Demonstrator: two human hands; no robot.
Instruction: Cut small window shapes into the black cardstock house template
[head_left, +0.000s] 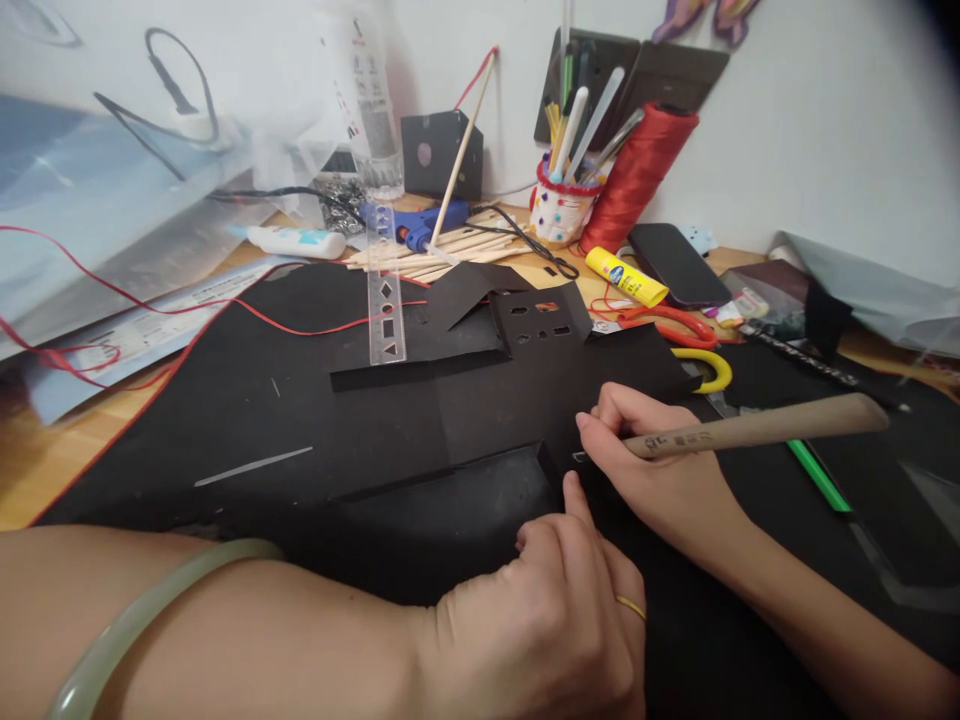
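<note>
My right hand (660, 460) grips a thick grey-brown pen-like tool (720, 430) with small printing on its side. The tool's tip is hidden by my fingers, beside a short pale mark on a folded black card (472, 410). My left hand (540, 620) is curled over the card's near right part, one finger stretched toward the mark; its thumb and palm side are mostly hidden. The card has raised flaps and a panel (540, 315) with several small shaped cutouts. A clear stencil ruler (386, 315) lies across its far left flap.
Behind the card are a blue glue gun (420, 225), thin wooden sticks (442, 255), a yellow glue stick (626, 277), a pen cup (562, 205) and a red thread spool (641, 180). Red-and-yellow-handled scissors (709, 370) lie to the right, near a green pen (819, 475).
</note>
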